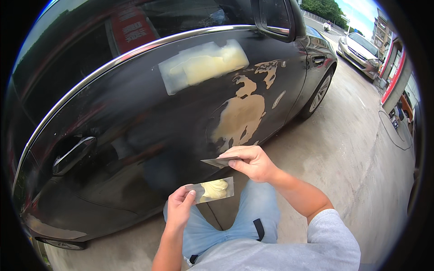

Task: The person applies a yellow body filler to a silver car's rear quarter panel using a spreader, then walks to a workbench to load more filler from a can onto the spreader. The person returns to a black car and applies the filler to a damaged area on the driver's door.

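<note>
My left hand [181, 204] pinches one end of a flat metal plate [229, 191] bearing a swirled mound of pale yellow filler paste [214, 188]. Just above and to the right, my right hand [252, 163] grips a thin dark spreader blade [212, 161], its edge pointing left, apart from the paste. Both are close in front of a black car door [149, 135]. High on the door is a smeared pale yellow filler patch [203, 65] with a greyish border. Lower and to the right, a sanded tan patch [242, 115] has ragged edges.
A chrome door handle [74, 154] is at the left, a side mirror [275, 19] at the top. The front wheel [320, 94] stands beyond the door. Concrete ground [330, 167] stretches to the right, with a parked silver car [360, 52] farther off and a dark cable [392, 137] lying at the right.
</note>
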A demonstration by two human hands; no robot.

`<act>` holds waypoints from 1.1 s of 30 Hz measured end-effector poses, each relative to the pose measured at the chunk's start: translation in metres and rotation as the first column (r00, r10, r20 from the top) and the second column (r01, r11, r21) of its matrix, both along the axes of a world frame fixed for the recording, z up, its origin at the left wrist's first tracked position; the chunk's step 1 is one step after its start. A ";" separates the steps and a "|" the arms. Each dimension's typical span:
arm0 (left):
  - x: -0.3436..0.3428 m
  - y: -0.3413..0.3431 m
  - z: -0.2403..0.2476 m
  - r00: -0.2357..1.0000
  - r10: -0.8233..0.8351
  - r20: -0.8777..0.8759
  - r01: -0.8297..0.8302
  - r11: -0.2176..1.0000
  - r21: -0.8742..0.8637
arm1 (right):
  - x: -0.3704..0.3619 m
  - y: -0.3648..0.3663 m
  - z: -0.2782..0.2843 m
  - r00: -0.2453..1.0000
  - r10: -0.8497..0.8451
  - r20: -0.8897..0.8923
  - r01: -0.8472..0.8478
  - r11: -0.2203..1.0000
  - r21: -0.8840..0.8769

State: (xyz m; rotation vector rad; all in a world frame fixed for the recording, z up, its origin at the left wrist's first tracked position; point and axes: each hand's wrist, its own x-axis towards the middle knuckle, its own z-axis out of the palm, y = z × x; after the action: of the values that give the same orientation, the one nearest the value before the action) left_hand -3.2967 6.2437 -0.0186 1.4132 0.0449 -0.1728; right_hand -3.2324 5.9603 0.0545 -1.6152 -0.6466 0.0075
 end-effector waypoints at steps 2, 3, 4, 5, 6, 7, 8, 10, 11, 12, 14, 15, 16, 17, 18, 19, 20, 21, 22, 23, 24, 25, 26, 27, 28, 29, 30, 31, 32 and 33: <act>0.005 -0.009 0.000 1.000 -0.025 0.001 0.025 0.997 0.077 | -0.011 -0.013 -0.011 0.977 0.201 -0.077 -0.197 0.979 0.060; 0.007 -0.012 0.000 1.000 -0.014 -0.001 0.014 0.995 0.097 | -0.013 -0.022 -0.018 0.958 0.275 -0.076 -0.275 0.961 0.006; 0.008 -0.015 -0.001 1.000 -0.005 -0.003 0.005 0.993 0.117 | -0.012 -0.036 -0.026 0.971 0.238 -0.023 -0.239 0.962 -0.133; 0.009 -0.018 -0.002 1.000 0.006 -0.006 -0.006 0.997 0.073 | -0.009 -0.050 -0.034 0.977 0.213 -0.029 -0.213 0.950 -0.230; 0.008 -0.020 -0.002 1.000 0.014 -0.010 -0.013 0.999 0.029 | -0.006 -0.065 -0.043 0.982 0.180 -0.049 -0.186 0.922 -0.341; 0.008 -0.021 -0.002 0.998 0.027 -0.054 -0.027 1.000 -0.004 | -0.004 -0.078 -0.053 0.988 0.144 -0.063 -0.157 0.879 -0.450; 0.007 -0.025 -0.002 0.996 0.049 -0.070 -0.057 0.992 -0.112 | -0.006 -0.088 -0.064 0.996 0.075 -0.049 -0.089 0.837 -0.540; 0.008 -0.031 -0.001 0.998 0.048 -0.041 -0.056 0.973 -0.224 | -0.010 -0.097 -0.086 0.940 -0.133 -0.314 0.047 0.962 -0.268; 0.009 -0.035 0.001 0.998 0.051 -0.042 -0.061 0.952 -0.299 | -0.014 -0.101 -0.095 0.826 -0.249 -0.506 0.177 0.966 -0.186; 0.009 -0.041 0.002 0.996 0.059 -0.072 -0.079 0.946 -0.316 | -0.023 -0.102 -0.102 0.773 -0.170 -0.611 0.316 0.939 0.138; 0.013 -0.050 0.007 0.996 0.029 -0.085 -0.059 0.924 -0.377 | -0.033 -0.097 -0.109 0.675 -0.123 -0.727 0.520 0.778 0.352; 0.014 -0.055 0.010 0.995 0.035 -0.089 -0.066 0.922 -0.381 | -0.037 -0.093 -0.108 0.693 -0.090 -0.716 0.544 0.716 0.437; 0.016 -0.059 0.013 0.995 0.044 -0.093 -0.077 0.919 -0.386 | -0.041 -0.088 -0.106 0.687 -0.130 -0.715 0.571 0.706 0.419; 0.018 -0.063 0.016 0.997 0.042 -0.067 -0.066 0.908 -0.414 | -0.046 -0.082 -0.102 0.700 -0.160 -0.696 0.580 0.696 0.424; 0.019 -0.067 0.019 0.998 0.039 -0.056 -0.059 0.909 -0.412 | -0.048 -0.077 -0.097 0.715 -0.173 -0.677 0.581 0.684 0.440; 0.020 -0.069 0.023 0.996 0.053 -0.070 -0.076 0.915 -0.395 | -0.053 -0.073 -0.091 0.769 -0.319 -0.554 0.553 0.767 0.326; 0.021 -0.072 0.026 0.997 0.053 -0.064 -0.075 0.914 -0.398 | -0.056 -0.069 -0.084 0.814 -0.419 -0.403 0.526 0.825 0.204; 0.021 -0.074 0.029 0.996 0.057 -0.063 -0.077 0.913 -0.400 | -0.059 -0.067 -0.078 0.823 -0.494 -0.280 0.520 0.854 0.020; 0.022 -0.076 0.032 0.998 0.050 -0.043 -0.064 0.914 -0.401 | -0.060 -0.063 -0.073 0.838 -0.526 0.149 0.524 0.850 0.055; 0.021 -0.078 0.035 0.998 0.058 -0.039 -0.069 0.916 -0.394 | -0.061 -0.063 -0.067 0.775 -0.509 0.376 0.551 0.835 -0.006; 0.021 -0.079 0.036 0.997 0.067 -0.036 -0.076 0.919 -0.387 | -0.061 -0.061 -0.063 0.684 -0.436 0.584 0.575 0.816 -0.065; 0.021 -0.080 0.037 0.998 0.060 -0.003 -0.057 0.914 -0.402 | -0.060 -0.060 -0.059 0.567 -0.349 0.746 0.616 0.781 -0.102; 0.022 -0.081 0.038 0.998 0.064 0.000 -0.058 0.915 -0.399 | -0.059 -0.055 -0.057 0.564 -0.334 0.755 0.594 0.799 -0.090; 0.022 -0.081 0.038 0.997 0.076 -0.005 -0.072 0.918 -0.389 | -0.058 -0.052 -0.055 0.531 -0.329 0.781 0.609 0.789 -0.082; 0.022 -0.081 0.039 0.997 0.075 0.009 -0.065 0.914 -0.401 | -0.057 -0.050 -0.052 0.517 -0.314 0.797 0.612 0.786 -0.087; 0.021 -0.080 0.039 0.997 0.077 0.011 -0.065 0.910 -0.409 | -0.056 -0.046 -0.050 0.494 -0.315 0.811 0.616 0.784 -0.071; 0.021 -0.080 0.040 0.996 0.084 0.020 -0.069 0.914 -0.399 | -0.055 -0.042 -0.048 0.495 -0.298 0.816 0.615 0.784 -0.086; 0.022 -0.080 0.041 0.995 0.100 0.018 -0.086 0.916 -0.392 | -0.053 -0.039 -0.046 0.486 -0.300 0.821 0.628 0.773 -0.089; 0.021 -0.079 0.042 0.994 0.105 0.019 -0.090 0.921 -0.378 | -0.051 -0.036 -0.043 0.487 -0.296 0.822 0.626 0.775 -0.092; 0.021 -0.079 0.043 0.994 0.096 0.045 -0.072 0.923 -0.378 | -0.048 -0.033 -0.041 0.485 -0.289 0.825 0.610 0.789 -0.082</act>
State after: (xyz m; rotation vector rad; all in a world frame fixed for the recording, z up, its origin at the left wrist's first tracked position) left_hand -3.2761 6.1645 0.0242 1.0294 0.0193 -0.0601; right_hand -3.2804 5.9271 0.0132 -2.1189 -0.8728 -1.1282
